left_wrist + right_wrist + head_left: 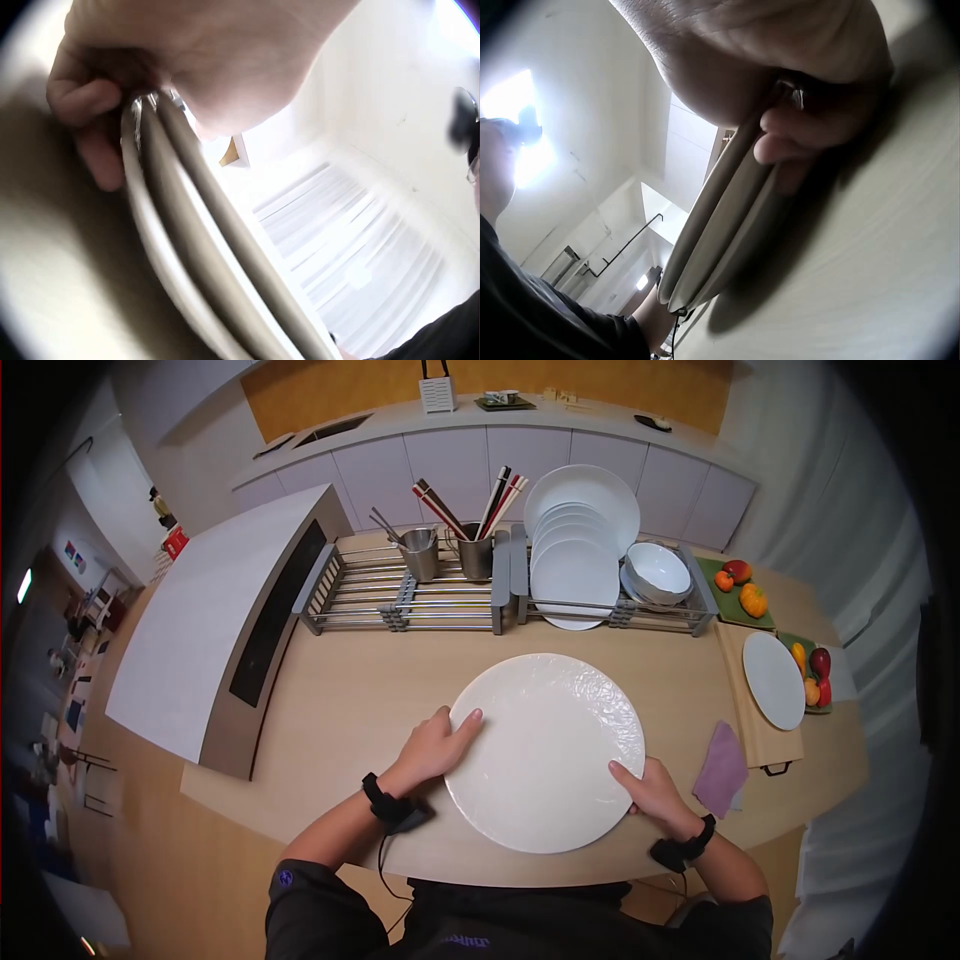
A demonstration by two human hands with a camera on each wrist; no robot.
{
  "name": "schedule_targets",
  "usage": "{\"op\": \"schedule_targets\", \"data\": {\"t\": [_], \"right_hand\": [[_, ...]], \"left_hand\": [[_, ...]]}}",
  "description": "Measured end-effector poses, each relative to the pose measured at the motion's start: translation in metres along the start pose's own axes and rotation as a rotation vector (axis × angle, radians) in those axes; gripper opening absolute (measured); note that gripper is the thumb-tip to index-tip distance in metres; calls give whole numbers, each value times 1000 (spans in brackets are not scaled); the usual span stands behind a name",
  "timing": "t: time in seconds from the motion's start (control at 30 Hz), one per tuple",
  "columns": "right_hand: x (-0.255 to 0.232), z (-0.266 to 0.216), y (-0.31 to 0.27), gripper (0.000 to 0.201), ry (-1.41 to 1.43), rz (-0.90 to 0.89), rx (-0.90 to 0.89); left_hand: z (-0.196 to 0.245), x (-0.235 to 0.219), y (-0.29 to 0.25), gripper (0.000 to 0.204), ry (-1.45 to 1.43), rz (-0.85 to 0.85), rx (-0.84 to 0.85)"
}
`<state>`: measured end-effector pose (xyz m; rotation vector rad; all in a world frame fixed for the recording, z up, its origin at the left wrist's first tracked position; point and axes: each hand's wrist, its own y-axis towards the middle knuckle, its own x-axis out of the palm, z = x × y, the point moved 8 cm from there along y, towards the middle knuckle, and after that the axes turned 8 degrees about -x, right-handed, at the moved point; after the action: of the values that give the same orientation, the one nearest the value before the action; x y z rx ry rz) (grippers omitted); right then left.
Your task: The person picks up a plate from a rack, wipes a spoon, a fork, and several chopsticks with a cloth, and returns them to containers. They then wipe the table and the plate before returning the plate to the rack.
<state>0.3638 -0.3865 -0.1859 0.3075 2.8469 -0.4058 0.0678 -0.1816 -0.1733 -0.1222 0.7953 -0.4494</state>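
Note:
Between my hands is a stack of large white round plates (545,755); its top plate has a rippled, shiny surface. My left hand (432,745) grips the stack's left edge, thumb over the rim. At the right edge, my right hand (655,792) holds it with the thumb on top and fingers curled beneath. Several stacked rims (202,217) show edge-on in the left wrist view, close over the tabletop. In the right wrist view, curled fingers (787,142) sit under the plate rims (720,202).
Behind the stack, a metal dish rack (450,615) holds utensil cups, upright plates (575,570) and a bowl (658,572). To the right lie a purple cloth (722,770), a white oval plate (773,680) on a wooden board, and green trays of fruit (740,600). A large white-topped block (220,630) stands left.

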Motion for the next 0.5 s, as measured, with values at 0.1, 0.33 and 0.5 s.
{"op": "schedule_targets", "data": {"t": [0.1,0.33,0.5], "right_hand": [[-5,-4,-2,38,-46,-135,53],[-74,-131,14,34,-928,4,-358],[-21,-231,71,49,-1097,-32,-855]], "left_hand": [[2,-19,8,77,109,-95,-5],[-11,-90,101,52,-578,15,-121],[-31,-33,152,44,-1290,-403,-150]]}}
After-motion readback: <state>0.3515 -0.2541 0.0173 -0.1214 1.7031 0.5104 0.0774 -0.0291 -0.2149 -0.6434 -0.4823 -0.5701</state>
